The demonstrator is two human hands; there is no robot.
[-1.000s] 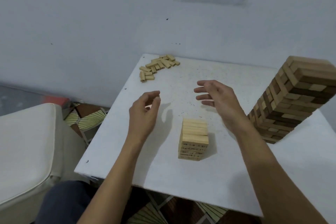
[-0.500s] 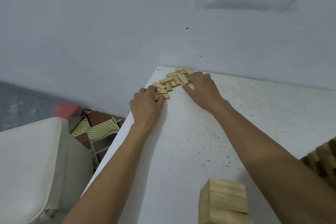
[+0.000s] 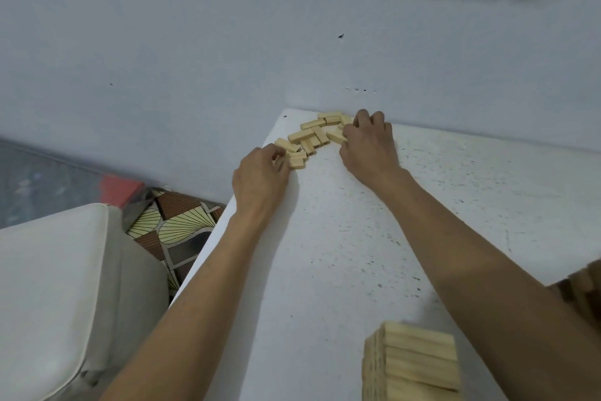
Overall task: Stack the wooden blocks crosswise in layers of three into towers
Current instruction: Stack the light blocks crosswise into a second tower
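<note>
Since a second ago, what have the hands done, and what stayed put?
Both hands left the small tower and reached to the far corner. The left hand and right hand now curl their fingers onto the loose blocks. The small tower stayed put.

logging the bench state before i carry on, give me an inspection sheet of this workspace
surface: white table, dark-speckled, set against the wall.
job's things: loose blocks scattered at the far left corner; pale tower at the near edge, partly cut off; darker tower barely showing at the right edge.
clutter: nothing seen.
grippers (hands): left hand grips blocks at the pile's near end; right hand grips blocks at its far end.
cables: nothing seen.
surroundings: pale wall; white cushioned seat to the left; patterned floor.
</note>
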